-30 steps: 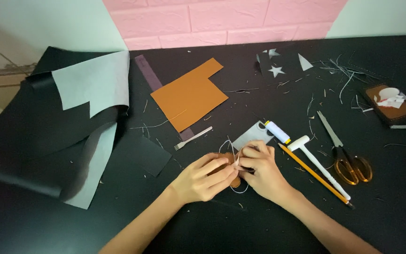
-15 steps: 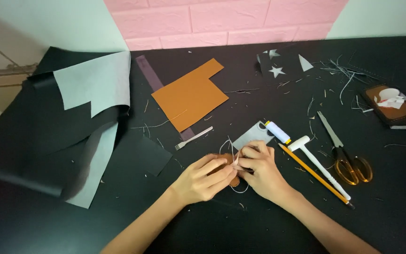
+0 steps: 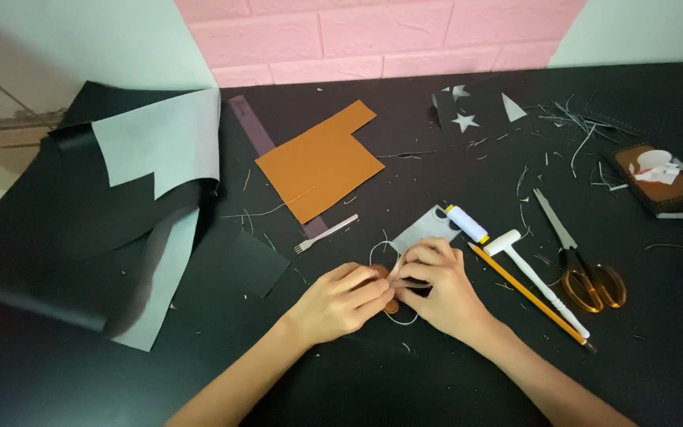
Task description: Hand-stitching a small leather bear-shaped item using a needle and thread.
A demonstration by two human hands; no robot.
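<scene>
The left hand and right hand meet near the front middle of the tabletop, pinching a small leather piece between them, a loop of thread around it; just behind the right hand lie a paper scrap and a thread spool. To the right lie a mallet, a pencil and scissors; behind the left hand lies a fork tool, further back a leather sheet, and far left a curled sheet.

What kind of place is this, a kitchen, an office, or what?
Most likely a craft or leatherwork table: an orange leather-like sheet, scissors, a small white mallet and thread scraps lie on a black tabletop against a pink brick-pattern wall.
</scene>
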